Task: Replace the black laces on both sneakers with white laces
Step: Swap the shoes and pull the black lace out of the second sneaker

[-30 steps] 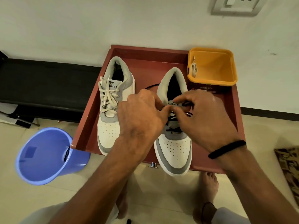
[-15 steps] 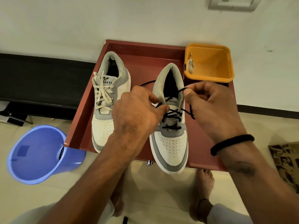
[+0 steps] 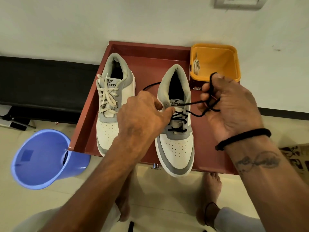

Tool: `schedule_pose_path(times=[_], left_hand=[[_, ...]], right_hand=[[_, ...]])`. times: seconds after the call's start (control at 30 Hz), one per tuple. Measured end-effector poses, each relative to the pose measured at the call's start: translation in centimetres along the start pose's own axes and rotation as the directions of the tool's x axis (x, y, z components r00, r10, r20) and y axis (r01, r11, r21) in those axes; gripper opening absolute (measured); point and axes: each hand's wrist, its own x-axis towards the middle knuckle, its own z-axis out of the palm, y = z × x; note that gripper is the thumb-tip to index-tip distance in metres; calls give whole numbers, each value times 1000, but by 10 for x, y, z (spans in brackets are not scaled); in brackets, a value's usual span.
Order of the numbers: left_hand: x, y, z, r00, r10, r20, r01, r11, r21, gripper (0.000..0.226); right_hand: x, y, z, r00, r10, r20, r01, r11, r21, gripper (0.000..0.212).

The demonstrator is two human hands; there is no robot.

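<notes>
Two sneakers sit side by side, toes toward the person, in a red tray [image 3: 147,52] against the wall. Left sneaker [image 3: 111,104] already carries a white lace, so half the job looks done. Right sneaker [image 3: 177,124] has its black lace [image 3: 192,113] threaded through the lower eyelets only, top rows freed. Left hand [image 3: 142,118] pinches near the tongue at about 9 o'clock of that shoe, likely steadying it against the pull. Right hand [image 3: 229,104], out at 3 o'clock, has fingers curled round loops of the slack lace, gathering it so it draws clear. Spare white lace [image 3: 197,66] waits in the yellow tub [image 3: 217,64] at 1 o'clock. Blue bucket [image 3: 45,158] stands on the floor at 8 o'clock.
</notes>
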Motion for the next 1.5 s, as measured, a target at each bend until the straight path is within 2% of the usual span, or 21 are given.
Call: schedule_pose_path(times=[0.17,0.27,0.37,0.47,0.57,0.63,0.77,0.87,0.93,1.1,1.17,1.3,1.4,1.5], left_hand=[[-4,4,-2,997,58,-45,-59,998,-16,34],[-8,9,-1,978,195,-73,-199,978,-56,28],[-10,14,2,944,329,-21,-330,944,-23,25],[-12,15,7,931,357,78,-361,931,44,25],[-14,13,8,931,351,101,-361,925,117,21],[-13,13,6,929,362,80,-370,917,147,19],[-11,11,7,901,428,69,-433,895,107,15],[-11,12,6,874,482,56,-486,868,104,20],[-12,11,6,867,496,46,-498,863,87,18],[-7,11,5,872,488,-24,-486,871,67,18],[-3,8,1,901,433,-40,-430,901,58,21],[1,1,-2,943,321,-91,-323,946,-15,8],[1,0,1,981,178,-71,-177,984,23,24],[0,0,3,992,106,-61,-102,993,64,34]], right_hand=[[4,-4,-4,980,-199,-7,193,960,-205,4],[8,1,-7,966,-259,-20,240,919,-312,5],[12,3,-9,942,-335,-12,296,849,-437,5],[11,4,-12,916,-389,94,361,705,-611,7],[9,10,-13,885,-396,247,419,440,-794,28],[5,13,-11,860,-403,312,437,269,-858,40],[1,11,-10,824,-382,418,495,129,-859,40],[4,13,-11,841,-246,482,518,110,-848,34],[6,16,-12,847,-168,504,527,136,-839,32],[6,18,-11,842,-170,512,537,171,-826,29],[4,21,-10,840,-190,508,537,165,-827,28],[2,28,-6,826,-211,522,551,113,-827,21],[6,30,-5,822,-228,521,553,106,-826,19],[6,31,-5,829,-231,510,544,116,-831,15]])
